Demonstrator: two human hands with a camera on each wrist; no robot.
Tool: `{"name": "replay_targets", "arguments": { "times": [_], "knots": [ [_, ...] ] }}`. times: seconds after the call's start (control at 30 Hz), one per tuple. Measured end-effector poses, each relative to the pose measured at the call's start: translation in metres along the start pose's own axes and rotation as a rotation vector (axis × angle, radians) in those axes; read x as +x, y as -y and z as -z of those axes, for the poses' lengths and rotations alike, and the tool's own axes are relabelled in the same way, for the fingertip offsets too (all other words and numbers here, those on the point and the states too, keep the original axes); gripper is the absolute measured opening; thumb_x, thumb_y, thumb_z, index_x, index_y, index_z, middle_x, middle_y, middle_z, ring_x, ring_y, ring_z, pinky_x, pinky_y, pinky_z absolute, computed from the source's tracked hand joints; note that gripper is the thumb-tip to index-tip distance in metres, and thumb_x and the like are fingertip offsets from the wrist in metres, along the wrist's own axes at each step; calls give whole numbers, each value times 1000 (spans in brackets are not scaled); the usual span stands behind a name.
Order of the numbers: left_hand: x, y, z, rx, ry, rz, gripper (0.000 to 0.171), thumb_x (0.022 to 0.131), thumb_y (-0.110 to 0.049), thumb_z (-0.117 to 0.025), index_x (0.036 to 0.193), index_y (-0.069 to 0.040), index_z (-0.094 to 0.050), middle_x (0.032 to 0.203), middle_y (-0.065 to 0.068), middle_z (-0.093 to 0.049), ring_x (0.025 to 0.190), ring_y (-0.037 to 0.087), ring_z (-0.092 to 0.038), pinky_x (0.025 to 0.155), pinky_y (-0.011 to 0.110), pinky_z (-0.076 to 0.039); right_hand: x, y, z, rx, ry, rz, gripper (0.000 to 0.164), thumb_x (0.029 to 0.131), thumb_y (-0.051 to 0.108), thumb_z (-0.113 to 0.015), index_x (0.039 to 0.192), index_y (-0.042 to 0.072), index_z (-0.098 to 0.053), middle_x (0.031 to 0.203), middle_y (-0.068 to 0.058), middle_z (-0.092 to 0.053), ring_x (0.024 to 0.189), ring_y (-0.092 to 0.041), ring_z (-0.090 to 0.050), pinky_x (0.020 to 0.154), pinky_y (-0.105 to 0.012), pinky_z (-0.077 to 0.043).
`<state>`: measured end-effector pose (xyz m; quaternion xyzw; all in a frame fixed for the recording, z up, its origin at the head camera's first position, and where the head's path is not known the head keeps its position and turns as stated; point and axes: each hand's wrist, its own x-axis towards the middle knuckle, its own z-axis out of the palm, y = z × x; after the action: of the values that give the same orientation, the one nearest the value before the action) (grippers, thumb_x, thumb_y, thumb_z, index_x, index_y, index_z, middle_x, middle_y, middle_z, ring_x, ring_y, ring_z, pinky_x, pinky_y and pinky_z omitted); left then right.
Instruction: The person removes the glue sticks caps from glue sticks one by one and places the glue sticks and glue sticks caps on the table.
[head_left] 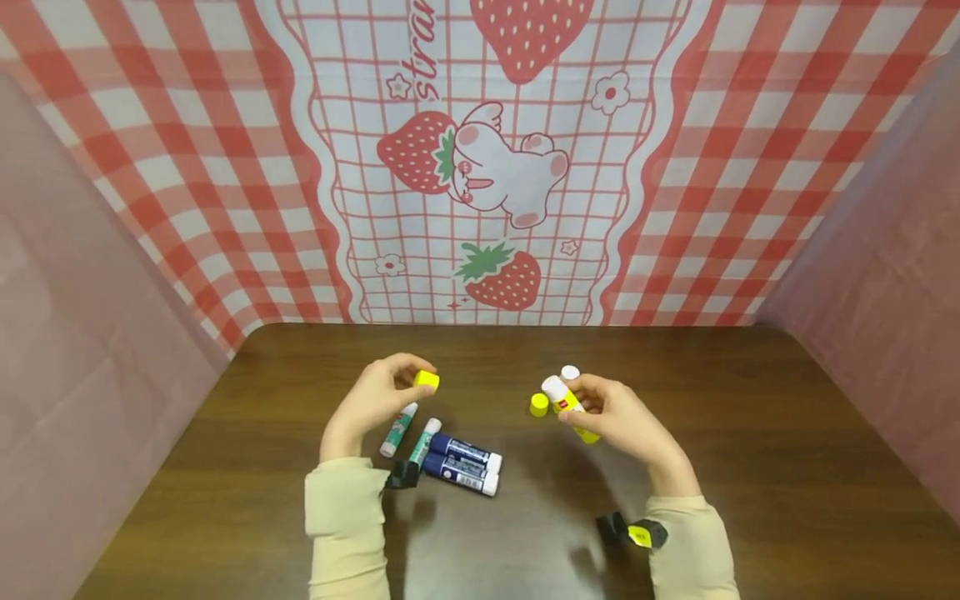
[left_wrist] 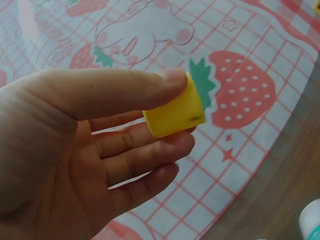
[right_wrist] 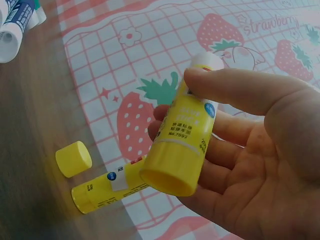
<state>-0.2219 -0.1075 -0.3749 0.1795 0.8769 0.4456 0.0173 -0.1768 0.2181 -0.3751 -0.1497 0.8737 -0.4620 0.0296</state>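
Note:
My left hand [head_left: 378, 396] pinches a small yellow cap [head_left: 427, 381] between thumb and fingers, raised above the table. In the left wrist view, the cap [left_wrist: 176, 114] has a dark smudge near one corner. Across from it, my right hand [head_left: 618, 415] grips a yellow glue stick [head_left: 567, 403] with its white end up and tilted to the left. Its printed label [right_wrist: 184, 122] shows in the right wrist view. Below it lies a second yellow glue stick [right_wrist: 110, 186], partly hidden by the held one, beside a loose yellow cap [head_left: 538, 406].
Two dark blue glue sticks [head_left: 461, 473] lie side by side at the table's middle. To their left are two green-and-white glue sticks [head_left: 399, 430], one partly behind the left wrist's strap. A strawberry-print cloth [head_left: 480, 275] hangs behind the brown table [head_left: 750, 433].

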Motion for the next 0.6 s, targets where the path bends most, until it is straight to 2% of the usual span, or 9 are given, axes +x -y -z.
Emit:
{"name": "replay_targets", "arguments": {
  "times": [0.13, 0.3, 0.53, 0.6],
  "knots": [
    [3, -6, -11, 10, -1, -37, 26, 80, -16, -68, 105, -12, -64, 93, 1, -60, 82, 16, -53, 72, 29, -46, 0, -1, 0, 38, -36, -24, 35, 78, 11, -69, 106, -3, -54, 87, -12, -61, 77, -17, -57, 60, -24, -49],
    [9, -20, -28, 38, 7, -101, 26, 80, -13, -67, 106, -8, -63, 97, 1, -58, 84, 15, -51, 77, 30, -45, 2, -7, -3, 29, -85, -39, 37, 77, 8, -70, 106, -4, -50, 93, -15, -61, 81, -19, -58, 63, -23, -49],
    [18, -33, -51, 34, 58, -80, 29, 79, -11, -67, 106, -5, -57, 96, 3, -61, 81, 14, -56, 70, 26, -48, 1, -8, 1, -4, -99, -80, 36, 75, 10, -72, 101, -1, -50, 93, -14, -61, 83, -20, -59, 65, -25, -50],
    [20, -36, -56, 57, 74, -95, 29, 79, -11, -67, 105, -4, -56, 94, 3, -60, 81, 15, -56, 69, 25, -48, 0, -8, 2, -23, -99, -90, 36, 75, 12, -72, 101, 0, -50, 94, -15, -61, 84, -21, -60, 65, -27, -49]
  ]
}}
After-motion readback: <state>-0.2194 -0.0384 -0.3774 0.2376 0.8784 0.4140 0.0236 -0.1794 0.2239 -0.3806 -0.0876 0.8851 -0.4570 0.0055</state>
